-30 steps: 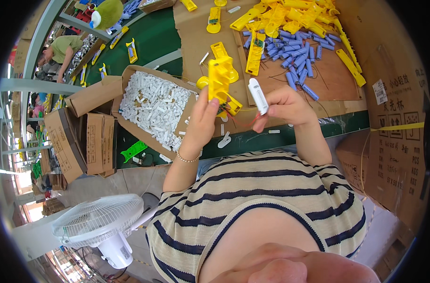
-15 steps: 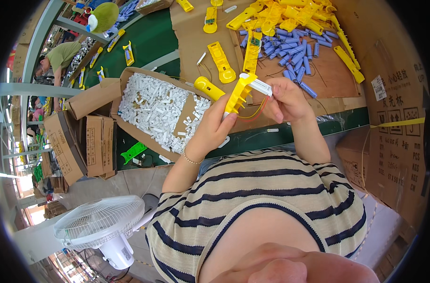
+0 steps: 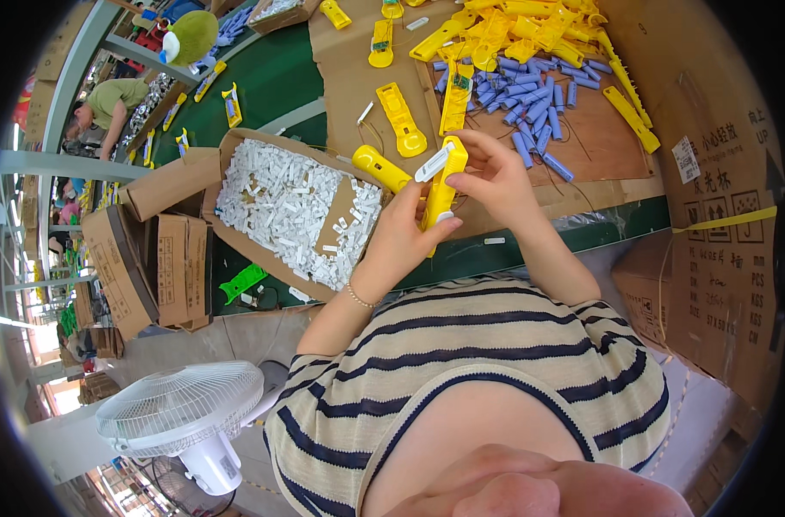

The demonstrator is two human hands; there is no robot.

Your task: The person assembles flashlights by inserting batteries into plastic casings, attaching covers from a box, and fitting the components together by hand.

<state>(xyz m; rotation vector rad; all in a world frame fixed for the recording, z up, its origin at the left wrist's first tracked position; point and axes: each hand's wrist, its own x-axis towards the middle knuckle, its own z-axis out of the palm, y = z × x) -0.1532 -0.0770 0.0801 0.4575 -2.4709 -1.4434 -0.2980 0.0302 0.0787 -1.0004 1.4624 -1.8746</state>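
I am watching the left hand gripping the yellow casing low, above the surface; the right hand is pinching a white strip against its top. Both look light, stiff, smooth plastic; holding the casing by its long edges seems safest.

The person wears a short-sleeved cream top with dark navy horizontal stripes and a dark-edged neckline. A thin beaded bracelet circles the left wrist, at ten o'clock from the neckline. Both forearms are bare.
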